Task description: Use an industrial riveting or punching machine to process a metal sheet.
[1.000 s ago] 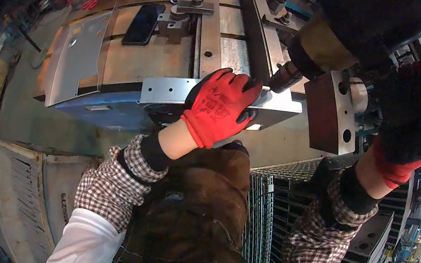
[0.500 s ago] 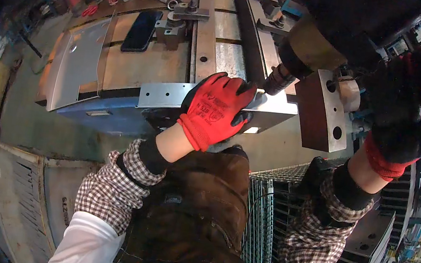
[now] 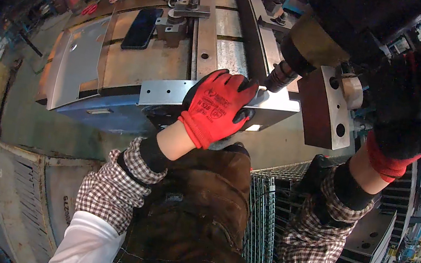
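My left hand [image 3: 219, 106], in a red glove with black fingertips, grips the near edge of a bent sheet-metal part [image 3: 160, 92] with small holes. Its fingers curl over the top, and the thumb lies against the front. Just beyond these fingertips, a drill chuck [image 3: 280, 78] points down at the part's right section; whether its tip touches the metal is hard to tell. My right hand [image 3: 410, 110], gloved in black and red, is raised beside the dark drill head [image 3: 362, 29]. Its fingers are curled, but shadow hides what they hold.
A slotted machine table [image 3: 166, 67] carries clamps [image 3: 192, 10], a phone [image 3: 142, 29] and a flat metal sheet [image 3: 79, 58]. Right of the chuck hangs a drilled metal block [image 3: 325, 109]. Below it stands a wire rack [image 3: 263, 218]; a metal cabinet [image 3: 22, 186] is at lower left.
The whole view has shifted very slightly. Both hands keep their places, the left on the sheet-metal part and the right beside the drill head.
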`<state>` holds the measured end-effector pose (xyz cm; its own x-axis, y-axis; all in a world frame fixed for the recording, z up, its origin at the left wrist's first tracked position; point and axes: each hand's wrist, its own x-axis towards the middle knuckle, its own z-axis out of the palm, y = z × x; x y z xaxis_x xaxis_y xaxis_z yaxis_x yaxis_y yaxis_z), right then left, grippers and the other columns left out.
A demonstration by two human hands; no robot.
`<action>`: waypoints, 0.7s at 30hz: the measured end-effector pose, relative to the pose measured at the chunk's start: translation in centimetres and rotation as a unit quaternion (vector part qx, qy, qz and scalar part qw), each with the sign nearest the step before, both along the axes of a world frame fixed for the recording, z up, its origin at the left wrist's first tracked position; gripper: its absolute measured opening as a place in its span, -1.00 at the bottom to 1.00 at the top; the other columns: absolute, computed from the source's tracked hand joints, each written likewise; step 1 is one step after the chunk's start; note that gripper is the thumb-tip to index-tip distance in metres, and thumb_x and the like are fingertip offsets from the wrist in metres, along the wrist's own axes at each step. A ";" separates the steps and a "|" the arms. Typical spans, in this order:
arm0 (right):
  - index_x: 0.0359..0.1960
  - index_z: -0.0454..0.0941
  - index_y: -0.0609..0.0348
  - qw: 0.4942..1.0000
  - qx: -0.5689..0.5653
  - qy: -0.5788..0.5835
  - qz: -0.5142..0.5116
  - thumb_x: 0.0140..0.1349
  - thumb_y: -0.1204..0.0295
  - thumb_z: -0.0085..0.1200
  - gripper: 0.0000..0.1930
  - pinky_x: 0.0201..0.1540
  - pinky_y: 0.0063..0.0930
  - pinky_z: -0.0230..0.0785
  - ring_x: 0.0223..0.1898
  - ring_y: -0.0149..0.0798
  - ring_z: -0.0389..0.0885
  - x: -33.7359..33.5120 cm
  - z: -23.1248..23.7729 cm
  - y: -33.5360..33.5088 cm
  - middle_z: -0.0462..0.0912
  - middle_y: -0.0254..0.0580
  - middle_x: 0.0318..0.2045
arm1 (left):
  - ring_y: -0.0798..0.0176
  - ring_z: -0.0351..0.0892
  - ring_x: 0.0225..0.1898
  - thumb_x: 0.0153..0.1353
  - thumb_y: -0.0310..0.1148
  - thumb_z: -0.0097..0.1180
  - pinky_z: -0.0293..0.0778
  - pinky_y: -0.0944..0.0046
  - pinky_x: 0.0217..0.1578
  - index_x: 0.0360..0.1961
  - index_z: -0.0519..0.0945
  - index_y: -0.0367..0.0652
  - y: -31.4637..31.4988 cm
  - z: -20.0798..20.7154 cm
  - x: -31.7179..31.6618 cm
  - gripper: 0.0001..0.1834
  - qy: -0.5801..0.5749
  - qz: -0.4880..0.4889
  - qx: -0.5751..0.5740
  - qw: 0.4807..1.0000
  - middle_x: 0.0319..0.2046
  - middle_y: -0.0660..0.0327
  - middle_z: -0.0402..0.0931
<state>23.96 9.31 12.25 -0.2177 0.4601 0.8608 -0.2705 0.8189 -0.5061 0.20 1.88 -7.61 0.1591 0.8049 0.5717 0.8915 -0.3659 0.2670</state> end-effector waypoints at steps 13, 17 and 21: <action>0.46 0.29 0.21 1.000 -0.007 0.008 0.027 0.53 0.18 -0.10 -0.43 0.27 -0.04 0.48 0.23 0.01 0.58 -0.1 0.0 -0.2 0.48 0.10 0.32 | -0.13 0.49 0.11 0.01 -0.16 0.34 0.34 -0.10 0.30 0.32 0.51 0.02 0.0 0.0 -0.2 -0.24 0.000 -0.003 -0.009 1.000 0.06 0.06 0.53; 0.46 0.29 0.21 0.999 -0.009 0.009 0.039 0.53 0.18 -0.10 -0.43 0.28 -0.04 0.48 0.24 0.02 0.57 0.1 0.2 -0.4 0.48 0.10 0.32 | -0.14 0.49 0.13 0.00 -0.17 0.35 0.33 -0.10 0.30 0.31 0.51 0.02 0.1 0.0 0.0 -0.24 -0.002 -0.007 -0.005 1.000 0.07 0.06 0.52; 0.46 0.28 0.21 0.997 -0.017 0.006 0.079 0.53 0.18 -0.10 -0.43 0.29 -0.03 0.47 0.24 0.02 0.57 -0.1 0.5 -0.7 0.47 0.11 0.33 | -0.14 0.49 0.12 0.00 -0.17 0.35 0.33 -0.10 0.30 0.31 0.51 0.01 0.1 0.0 0.0 -0.24 0.000 -0.004 0.011 1.000 0.07 0.06 0.52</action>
<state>23.88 8.57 12.71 -0.2787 0.4504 0.8482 -0.4008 0.7481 -0.5289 0.22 2.02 -7.63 0.1663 0.7902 0.5899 0.8884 -0.3797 0.2582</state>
